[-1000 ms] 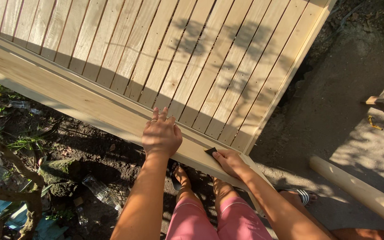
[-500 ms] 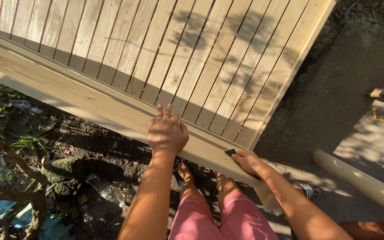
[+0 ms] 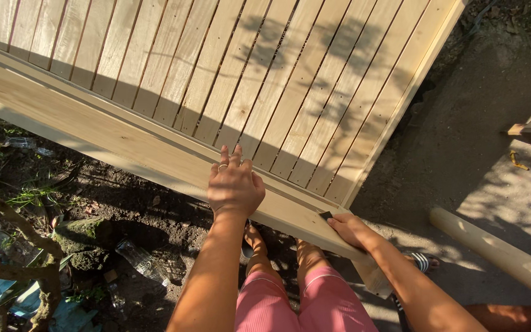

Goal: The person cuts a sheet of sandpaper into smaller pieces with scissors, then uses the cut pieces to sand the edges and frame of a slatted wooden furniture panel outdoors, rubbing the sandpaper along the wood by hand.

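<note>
The left hand (image 3: 235, 187) has stayed flat and open on the slatted wooden panel's (image 3: 290, 92) frame rail (image 3: 124, 144). The right hand (image 3: 353, 230) has slid further right along the rail, pinching a small dark sandpaper piece (image 3: 326, 215) under its fingertips.

Hard low sun; leafy shadows dapple slatted panel (image 3: 290, 92) beyond left hand (image 3: 235, 187). Ground below it dim. Sharp focus.
</note>
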